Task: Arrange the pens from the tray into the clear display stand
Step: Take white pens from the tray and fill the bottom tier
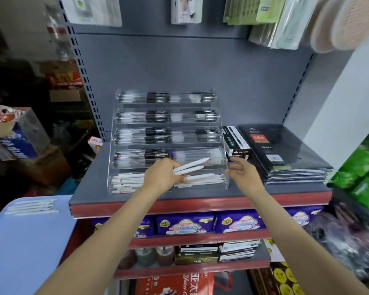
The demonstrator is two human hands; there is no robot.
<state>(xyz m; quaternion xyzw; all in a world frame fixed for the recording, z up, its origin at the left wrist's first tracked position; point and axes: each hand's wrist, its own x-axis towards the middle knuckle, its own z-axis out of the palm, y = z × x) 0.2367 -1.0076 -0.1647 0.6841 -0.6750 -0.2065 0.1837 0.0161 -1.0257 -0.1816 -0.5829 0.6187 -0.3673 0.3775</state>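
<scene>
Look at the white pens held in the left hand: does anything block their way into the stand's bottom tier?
Nothing visible does. The left hand holds the white pens just above the clear display stand's open bottom tier, which already has pens.

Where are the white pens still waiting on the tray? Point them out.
In the head view, the loose white pens lie in a row on the blue tray at lower left, beside the shelf's front corner, left of the left hand's forearm.
</scene>
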